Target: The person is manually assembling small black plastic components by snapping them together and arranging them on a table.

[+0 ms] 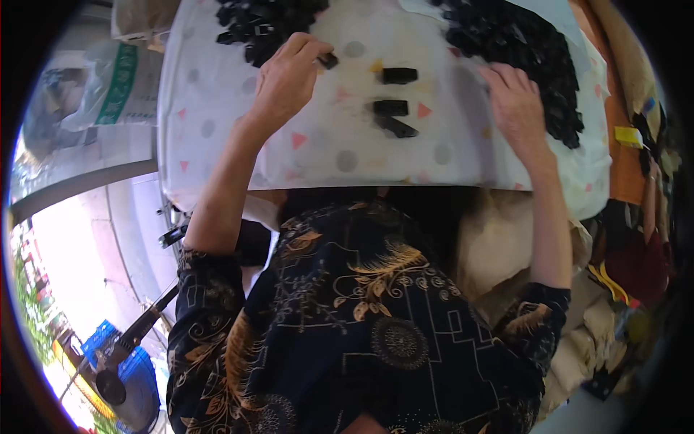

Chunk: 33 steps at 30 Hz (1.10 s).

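Observation:
My left hand (288,76) pinches a small black plastic part (329,61) between thumb and fingertips, just below a heap of black parts (260,25) at the top left of the cloth-covered table (217,137). My right hand (515,101) lies flat, fingers apart, on the cloth at the edge of a bigger heap of black parts (524,54) on the right. Between the hands lie three loose black parts: one (399,75) higher up, two (394,117) close together below it.
The table cloth is white with grey dots and pink triangles. A sack with green print (116,83) stands at the left. Cloth and bags (622,289) pile up at the right. A blue crate (137,369) sits on the floor at lower left.

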Available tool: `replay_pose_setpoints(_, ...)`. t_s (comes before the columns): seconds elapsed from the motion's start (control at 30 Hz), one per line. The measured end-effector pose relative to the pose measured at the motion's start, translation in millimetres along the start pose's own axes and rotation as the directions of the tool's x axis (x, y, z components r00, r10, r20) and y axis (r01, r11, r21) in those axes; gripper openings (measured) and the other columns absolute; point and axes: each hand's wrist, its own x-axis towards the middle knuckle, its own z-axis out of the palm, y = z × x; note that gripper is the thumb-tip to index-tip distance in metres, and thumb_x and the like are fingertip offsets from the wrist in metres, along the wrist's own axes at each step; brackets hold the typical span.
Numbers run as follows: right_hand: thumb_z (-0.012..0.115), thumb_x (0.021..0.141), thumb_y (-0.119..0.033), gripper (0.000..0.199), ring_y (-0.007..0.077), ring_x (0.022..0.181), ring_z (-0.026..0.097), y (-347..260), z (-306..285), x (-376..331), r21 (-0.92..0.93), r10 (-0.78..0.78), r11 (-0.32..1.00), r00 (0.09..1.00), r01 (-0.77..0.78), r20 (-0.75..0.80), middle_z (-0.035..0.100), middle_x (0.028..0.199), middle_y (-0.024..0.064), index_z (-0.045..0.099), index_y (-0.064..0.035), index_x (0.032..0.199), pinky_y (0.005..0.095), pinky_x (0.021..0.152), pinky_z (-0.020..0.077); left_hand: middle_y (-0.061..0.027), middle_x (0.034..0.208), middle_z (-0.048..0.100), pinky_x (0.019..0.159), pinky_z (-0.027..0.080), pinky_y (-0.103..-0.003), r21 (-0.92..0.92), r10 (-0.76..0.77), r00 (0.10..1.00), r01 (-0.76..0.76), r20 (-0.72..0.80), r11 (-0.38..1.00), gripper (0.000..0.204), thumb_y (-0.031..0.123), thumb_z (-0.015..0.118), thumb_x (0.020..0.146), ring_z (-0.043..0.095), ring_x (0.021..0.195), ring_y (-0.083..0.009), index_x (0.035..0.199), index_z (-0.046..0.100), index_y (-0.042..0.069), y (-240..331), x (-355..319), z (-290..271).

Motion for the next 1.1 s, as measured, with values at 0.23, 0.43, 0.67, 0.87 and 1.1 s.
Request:
replay_pose_setpoints(0.23,0.064,0.084,0.001,0.035,0.0258,0.102,0.058,24.5,20.9,-7.5,-0.095,0.044,0.995,0.974,-0.023,0.221,0.058,0.116,0.0056,0.063,-0.0078,0.118,0.0372,0.085,0.047,-0.0042,0.126,0.056,0.096,0.051,-0.042,0.24,0.066,0.992,-0.09,0.105,0.967,0.04,0.0,0.062,0.084,0.057,0.119,-0.0279,0.121,0.063,0.016,-23.0,14.9,-5.7)
replay_pose_setpoints(0.43,0.064,0.088,0.0,0.029,0.0243,0.099,0.061,8.1,25.2,12.2,0.147,0.052,0.988,0.998,-0.055,0.021,0.061,0.109,0.0079,0.061,-0.0047,0.116,0.0353,0.085,0.0493,-0.0044,0.123,0.056,0.093,0.052,-0.041,0.304,0.148,0.979,-0.184,0.138,0.935,0.035,0.004,0.066,0.084,0.058,0.117,-0.0274,0.117,0.062,0.014,-16.4,27.8,-2.9)
replay_pose_setpoints(0.67,0.061,0.099,-0.008,0.03,0.0106,0.103,0.056,-31.4,39.5,23.6,0.828,0.327,0.424,0.915,-0.366,0.237,0.062,0.121,0.0026,0.059,-0.0054,0.129,0.0259,0.087,0.0484,-0.0091,0.096,0.064,0.082,0.053,-0.042,0.274,0.114,0.99,-0.134,0.087,0.952,0.024,0.012,0.069,0.083,0.063,0.096,-0.0305,0.103,0.057,0.008,-10.6,41.6,2.1)
replay_pose_setpoints(0.87,0.063,0.096,-0.003,0.038,0.0107,0.108,0.059,-26.6,41.8,22.0,0.813,0.368,0.419,0.894,-0.404,0.254,0.063,0.126,0.0017,0.059,-0.0075,0.133,0.0245,0.085,0.0478,-0.0126,0.105,0.066,0.084,0.053,-0.04,-0.319,-0.144,0.986,0.164,0.083,0.933,0.031,0.017,0.068,0.089,0.066,0.097,-0.0294,0.115,0.054,0.008,19.3,64.5,24.7)
replay_pose_setpoints(1.1,0.064,0.089,0.002,0.038,0.0208,0.103,0.066,-29.1,26.3,28.4,0.648,0.279,0.712,0.956,-0.271,0.094,0.065,0.122,0.0078,0.06,-0.0049,0.127,0.0321,0.085,0.0529,-0.0123,0.1,0.07,0.08,0.053,-0.037,-0.711,-0.109,0.992,0.123,0.065,0.693,0.026,0.015,0.068,0.086,0.067,0.094,-0.0287,0.11,0.059,0.008,35.6,79.4,82.0)
